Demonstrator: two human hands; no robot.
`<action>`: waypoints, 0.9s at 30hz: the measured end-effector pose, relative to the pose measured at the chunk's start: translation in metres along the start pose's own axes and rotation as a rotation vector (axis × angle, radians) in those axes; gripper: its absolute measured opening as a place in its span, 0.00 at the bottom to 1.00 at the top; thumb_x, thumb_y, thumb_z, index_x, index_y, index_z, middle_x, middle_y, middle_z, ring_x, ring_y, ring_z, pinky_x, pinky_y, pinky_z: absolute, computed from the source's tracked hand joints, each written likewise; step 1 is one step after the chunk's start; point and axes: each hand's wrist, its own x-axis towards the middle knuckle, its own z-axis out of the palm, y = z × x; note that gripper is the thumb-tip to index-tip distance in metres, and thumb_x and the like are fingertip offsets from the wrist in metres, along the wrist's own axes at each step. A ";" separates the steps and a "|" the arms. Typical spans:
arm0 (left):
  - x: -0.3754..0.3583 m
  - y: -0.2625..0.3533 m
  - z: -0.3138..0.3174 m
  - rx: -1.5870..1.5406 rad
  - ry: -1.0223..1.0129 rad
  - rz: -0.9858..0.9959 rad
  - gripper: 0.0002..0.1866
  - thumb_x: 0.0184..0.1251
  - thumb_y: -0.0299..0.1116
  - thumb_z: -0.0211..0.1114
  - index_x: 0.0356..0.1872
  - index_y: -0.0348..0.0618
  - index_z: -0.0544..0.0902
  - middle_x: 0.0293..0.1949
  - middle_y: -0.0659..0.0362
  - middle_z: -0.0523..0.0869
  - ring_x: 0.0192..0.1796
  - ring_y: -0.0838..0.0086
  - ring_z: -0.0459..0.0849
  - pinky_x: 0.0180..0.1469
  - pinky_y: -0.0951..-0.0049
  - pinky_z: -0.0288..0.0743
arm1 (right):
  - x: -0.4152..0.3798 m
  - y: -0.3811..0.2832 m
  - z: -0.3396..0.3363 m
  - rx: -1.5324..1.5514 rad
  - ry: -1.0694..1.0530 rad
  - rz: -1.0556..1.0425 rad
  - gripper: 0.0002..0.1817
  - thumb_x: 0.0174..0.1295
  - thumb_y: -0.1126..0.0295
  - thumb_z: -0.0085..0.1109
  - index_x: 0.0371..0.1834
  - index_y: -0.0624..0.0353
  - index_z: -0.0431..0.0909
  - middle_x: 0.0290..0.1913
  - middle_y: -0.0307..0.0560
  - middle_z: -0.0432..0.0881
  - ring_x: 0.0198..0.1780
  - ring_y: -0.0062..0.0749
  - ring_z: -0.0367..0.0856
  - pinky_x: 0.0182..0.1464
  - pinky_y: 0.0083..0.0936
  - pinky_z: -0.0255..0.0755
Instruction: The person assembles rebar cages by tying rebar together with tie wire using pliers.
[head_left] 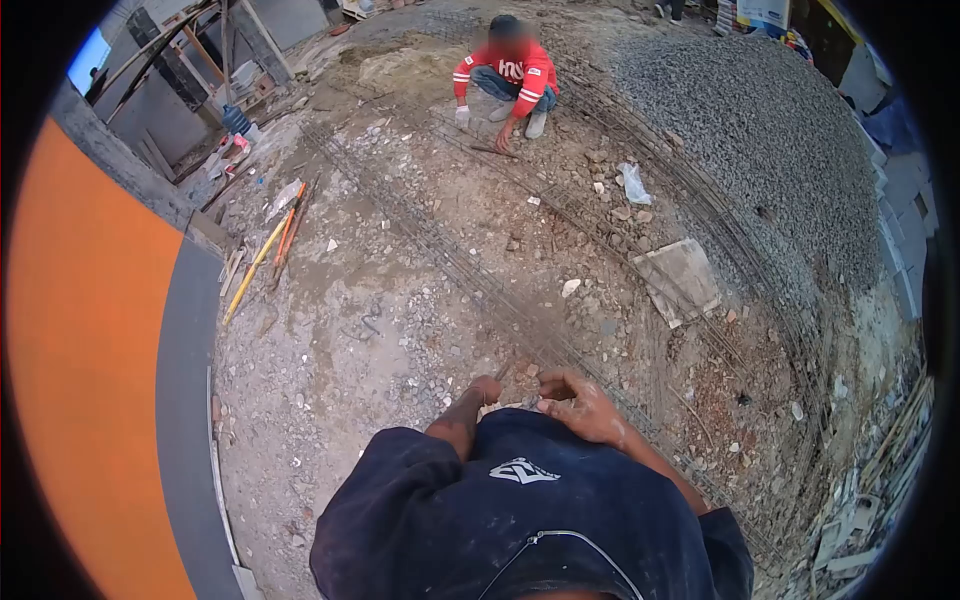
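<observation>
In the head view, my left hand [487, 389] is closed just in front of my dark shirt. A thin, dark, rod-like piece [505, 369] sticks up from it; its kind is too small to make out. My right hand [588, 410] is beside it on the right, its fingers bent and the thumb apart from the index finger. Nothing shows between them. Beyond both hands, a long cage of thin steel rebar [470, 275] lies diagonally across the rubble ground, passing close to my right hand.
A person in a red top [515, 75] squats ahead, one hand at a rebar length on the ground. A grey gravel heap [750, 130] rises at right, with more rebar [700, 215] along it. A yellow-handled tool [255, 270], a flat slab [678, 282] and an orange wall [85, 370] surround me.
</observation>
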 end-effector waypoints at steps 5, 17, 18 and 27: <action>0.000 0.047 -0.143 -0.247 0.320 -0.089 0.24 0.62 0.51 0.55 0.45 0.40 0.84 0.42 0.45 0.85 0.46 0.54 0.84 0.54 0.56 0.74 | 0.018 -0.067 0.017 -0.181 -0.086 -0.539 0.28 0.52 0.53 0.68 0.50 0.61 0.75 0.44 0.52 0.79 0.49 0.44 0.77 0.56 0.36 0.67; -0.153 0.304 -0.391 0.420 0.216 0.644 0.16 0.56 0.41 0.56 0.39 0.46 0.86 0.36 0.54 0.86 0.39 0.64 0.84 0.41 0.58 0.75 | 0.010 0.064 -0.037 0.338 -0.038 0.011 0.16 0.55 0.58 0.64 0.33 0.60 0.77 0.34 0.47 0.80 0.38 0.39 0.80 0.44 0.31 0.72; -0.164 0.321 -0.389 0.445 0.211 0.697 0.16 0.56 0.41 0.57 0.38 0.46 0.86 0.36 0.54 0.86 0.39 0.63 0.84 0.41 0.58 0.75 | 0.012 0.085 -0.047 0.307 0.045 0.068 0.15 0.55 0.58 0.64 0.34 0.60 0.77 0.35 0.47 0.81 0.38 0.39 0.80 0.44 0.31 0.72; -0.230 0.446 -0.322 0.786 0.150 1.232 0.16 0.50 0.43 0.61 0.35 0.44 0.87 0.36 0.53 0.87 0.41 0.63 0.85 0.42 0.61 0.76 | -0.034 0.266 -0.130 0.193 0.625 0.435 0.13 0.57 0.59 0.60 0.38 0.56 0.78 0.36 0.48 0.82 0.37 0.39 0.81 0.43 0.32 0.74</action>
